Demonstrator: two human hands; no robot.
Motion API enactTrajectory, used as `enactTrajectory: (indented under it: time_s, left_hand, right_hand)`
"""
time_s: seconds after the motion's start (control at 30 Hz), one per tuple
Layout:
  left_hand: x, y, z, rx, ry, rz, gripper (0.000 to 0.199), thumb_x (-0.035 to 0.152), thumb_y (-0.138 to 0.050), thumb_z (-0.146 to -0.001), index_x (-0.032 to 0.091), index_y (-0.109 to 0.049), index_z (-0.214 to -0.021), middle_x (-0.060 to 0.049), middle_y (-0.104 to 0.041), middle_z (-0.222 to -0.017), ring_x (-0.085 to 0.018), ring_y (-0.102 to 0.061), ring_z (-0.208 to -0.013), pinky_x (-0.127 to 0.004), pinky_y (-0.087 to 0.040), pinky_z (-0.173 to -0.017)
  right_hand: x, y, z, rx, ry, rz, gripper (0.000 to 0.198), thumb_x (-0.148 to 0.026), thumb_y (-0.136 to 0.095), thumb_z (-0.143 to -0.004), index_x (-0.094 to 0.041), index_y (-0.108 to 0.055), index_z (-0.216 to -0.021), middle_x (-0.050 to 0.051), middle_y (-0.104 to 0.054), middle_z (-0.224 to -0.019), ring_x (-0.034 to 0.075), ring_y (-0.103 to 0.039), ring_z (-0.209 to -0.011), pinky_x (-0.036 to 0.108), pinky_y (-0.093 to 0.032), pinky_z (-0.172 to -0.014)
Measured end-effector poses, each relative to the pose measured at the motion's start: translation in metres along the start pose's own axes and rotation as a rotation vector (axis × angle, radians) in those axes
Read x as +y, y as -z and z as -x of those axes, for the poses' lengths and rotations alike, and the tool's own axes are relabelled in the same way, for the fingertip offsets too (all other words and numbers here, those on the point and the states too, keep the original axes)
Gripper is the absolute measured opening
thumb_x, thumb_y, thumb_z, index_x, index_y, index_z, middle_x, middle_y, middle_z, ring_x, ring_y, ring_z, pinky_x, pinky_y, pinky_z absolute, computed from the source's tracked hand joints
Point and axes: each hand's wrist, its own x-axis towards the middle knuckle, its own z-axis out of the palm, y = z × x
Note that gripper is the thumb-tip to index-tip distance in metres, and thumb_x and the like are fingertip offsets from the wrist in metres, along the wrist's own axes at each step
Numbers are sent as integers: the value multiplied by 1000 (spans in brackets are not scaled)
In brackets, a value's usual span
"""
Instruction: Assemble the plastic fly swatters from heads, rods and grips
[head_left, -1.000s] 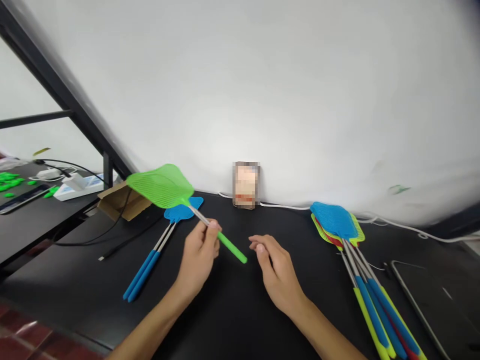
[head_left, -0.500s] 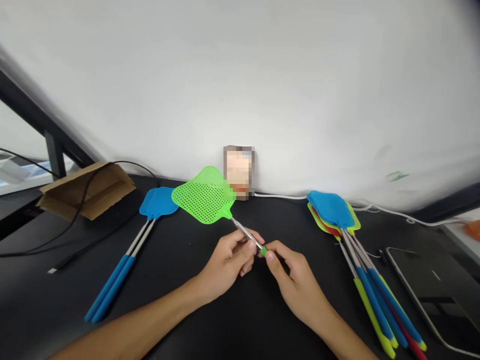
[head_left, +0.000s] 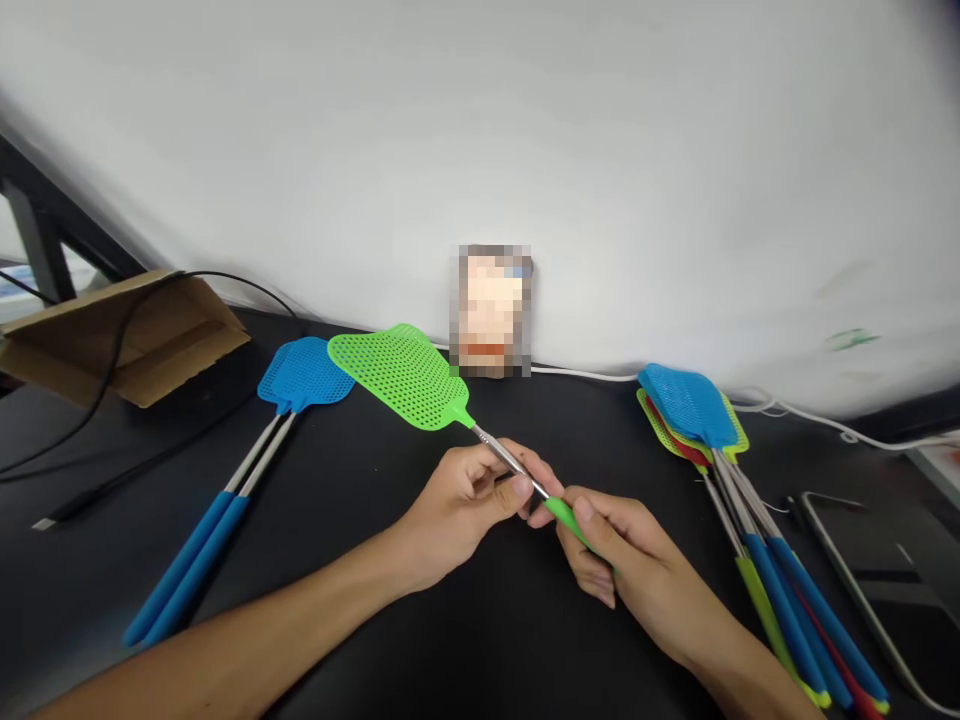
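Between both hands is a green fly swatter [head_left: 401, 378] with a perforated head, a silver metal shaft and a green grip. It slants from upper left to lower right, above the black table. My left hand [head_left: 472, 500] pinches the metal shaft between thumb and fingers. On the green grip, just below the shaft, my right hand [head_left: 626, 545] is closed, hiding the grip's lower end. Two blue fly swatters [head_left: 304, 375] lie side by side to the left. At the right rests a pile of blue, red and yellow-green fly swatters [head_left: 690, 405], heads stacked together.
An open cardboard box [head_left: 180, 350] stands at the back left, with a black cable [head_left: 135, 470] beside it. A smartphone-like dark device [head_left: 877, 570] lies at the far right. A blurred-out upright item [head_left: 491, 310] leans on the white wall. A white cord [head_left: 585, 375] runs along the wall.
My right hand has slid down and right along the green grip, so more of the grip shows. The swatter's head has tilted. The whole view has shifted slightly and come closer.
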Motion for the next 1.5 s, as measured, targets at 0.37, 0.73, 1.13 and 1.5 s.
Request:
enactTrajectory:
  time_s: [0.37,0.73,1.13,1.5]
  left_hand:
    - [-6,-1,1,325,17,16,20,34,-85,-82,15,-79,-89,-8,-79,-89,-19,-70,-82,-32,-54,-81]
    - [-4,-3,1,337,-3,75,19,31,-85,-83,14,-78,-88,-6,-77,-86,-16,-69,-80,-29,-54,-80]
    - [-2,-2,0,346,-14,32,23,35,-84,-83,14,-77,-88,-8,-77,-87,-18,-68,-81,-30,-53,-78]
    - [1,7,-2,271,-26,-70,18,32,-83,-85,15,-79,-86,-6,-77,-84,-14,-66,-75,-26,-49,-72]
  right_hand:
    - [5,-12,0,112,60,154,42,-54,-43,-107,-18,-66,-105,-6,-35,-61,12,-30,-54,28,-26,-51]
    - [5,-19,4,282,255,601,33,-43,-44,-108,-20,-68,-111,-6,-37,-64,11,-33,-54,28,-25,-51]
    - [1,-21,4,316,297,745,31,-42,-48,-106,-22,-69,-115,-3,-51,-66,13,-40,-55,27,-31,-53]
    - [4,-15,4,112,90,188,36,-49,-44,-108,-19,-64,-104,-7,-36,-60,12,-32,-54,28,-31,-53]
